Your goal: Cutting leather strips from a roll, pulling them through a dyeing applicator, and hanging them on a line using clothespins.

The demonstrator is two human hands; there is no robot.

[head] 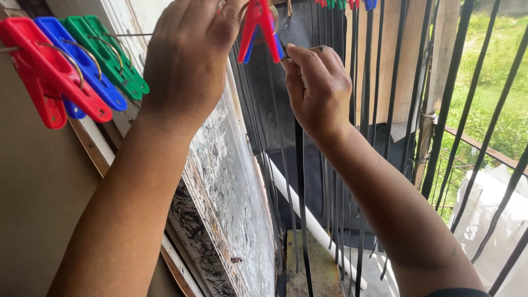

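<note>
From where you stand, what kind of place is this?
Probably a small home workshop or balcony drying area: dark strips hang from coloured pegs, the hands work at a red peg, and grass lies outside.

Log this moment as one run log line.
left hand: gripping red clothespin | right hand: pinching dark strip at pin | spare clothespins: left

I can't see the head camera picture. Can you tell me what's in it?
Two bare hands reach up: the left hand pinches a red clothespin, and the right hand holds a thin dark strip hanging below it. More red, blue and green clothespins hang at left, and dark strips dangle behind.
</note>
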